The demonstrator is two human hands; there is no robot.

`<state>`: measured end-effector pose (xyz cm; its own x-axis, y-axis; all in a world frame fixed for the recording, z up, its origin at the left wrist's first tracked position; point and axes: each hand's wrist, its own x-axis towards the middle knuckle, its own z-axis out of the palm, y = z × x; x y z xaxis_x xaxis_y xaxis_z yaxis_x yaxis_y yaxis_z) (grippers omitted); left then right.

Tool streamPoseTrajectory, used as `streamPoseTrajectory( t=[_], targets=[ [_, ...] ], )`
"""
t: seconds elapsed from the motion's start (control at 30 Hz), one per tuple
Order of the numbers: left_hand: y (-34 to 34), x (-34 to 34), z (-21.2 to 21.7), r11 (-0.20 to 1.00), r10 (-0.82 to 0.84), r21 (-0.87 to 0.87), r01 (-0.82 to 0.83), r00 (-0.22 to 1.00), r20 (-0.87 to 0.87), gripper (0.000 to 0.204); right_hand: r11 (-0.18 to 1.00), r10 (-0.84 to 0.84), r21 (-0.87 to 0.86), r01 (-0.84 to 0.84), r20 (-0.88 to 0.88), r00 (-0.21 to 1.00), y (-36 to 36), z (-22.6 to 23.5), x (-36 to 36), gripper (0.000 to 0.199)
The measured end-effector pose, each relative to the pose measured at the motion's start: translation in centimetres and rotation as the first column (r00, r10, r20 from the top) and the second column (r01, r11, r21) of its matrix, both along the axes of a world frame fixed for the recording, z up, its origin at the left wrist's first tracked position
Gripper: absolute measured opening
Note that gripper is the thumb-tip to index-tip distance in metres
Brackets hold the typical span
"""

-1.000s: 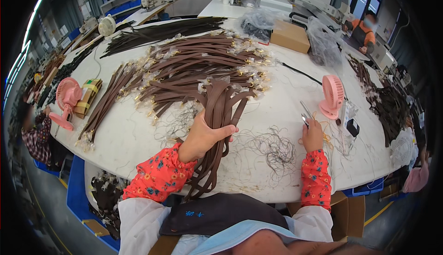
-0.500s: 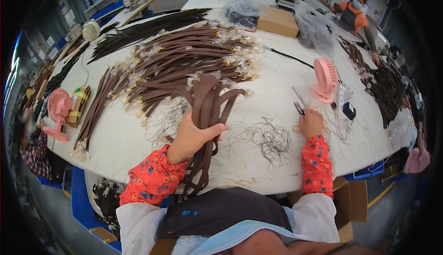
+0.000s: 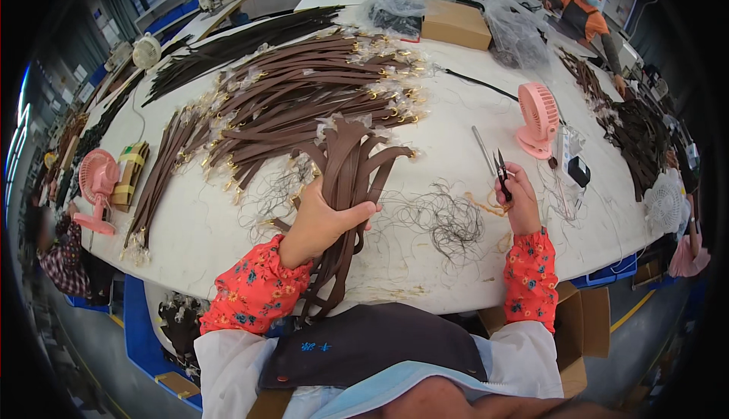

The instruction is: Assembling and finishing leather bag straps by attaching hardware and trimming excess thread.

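Observation:
My left hand (image 3: 323, 218) is closed round a thick bundle of brown straps (image 3: 345, 165), their upper ends wrapped in clear plastic and their lower ends hanging over the table's near edge. In my right hand (image 3: 520, 199) is a pair of small dark thread snips (image 3: 502, 174), points upward. A slim metal rod (image 3: 482, 146) lies just left of the snips. Between my hands spreads a loose tangle of dark thread (image 3: 454, 225). Beyond the left hand lies a large pile of brown straps (image 3: 296, 89) with gold-coloured metal ends in plastic.
One pink fan (image 3: 538, 119) stands right of the snips, near a white power strip (image 3: 566, 157); another pink fan (image 3: 99, 187) is at the left. Black straps (image 3: 235, 43), a cardboard box (image 3: 456, 24) and plastic bags (image 3: 516, 32) lie farther back. A co-worker (image 3: 585, 20) sits at far right.
My right hand has lifted the snips off the table and turned them upright. My left hand keeps its grip on the bundle, almost unmoved.

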<state>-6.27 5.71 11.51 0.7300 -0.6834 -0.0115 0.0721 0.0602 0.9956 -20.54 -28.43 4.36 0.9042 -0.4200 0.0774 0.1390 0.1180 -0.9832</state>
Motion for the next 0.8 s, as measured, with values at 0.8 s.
streamPoseTrajectory(
  t=[0.8],
  targets=[
    [-0.7,-1.0,-1.0,1.0,0.023,0.003,-0.023,0.999,0.036,0.036,0.246,0.004,-0.93,0.274,0.284,0.959,16.0,5.6,2.7,0.024]
  ],
)
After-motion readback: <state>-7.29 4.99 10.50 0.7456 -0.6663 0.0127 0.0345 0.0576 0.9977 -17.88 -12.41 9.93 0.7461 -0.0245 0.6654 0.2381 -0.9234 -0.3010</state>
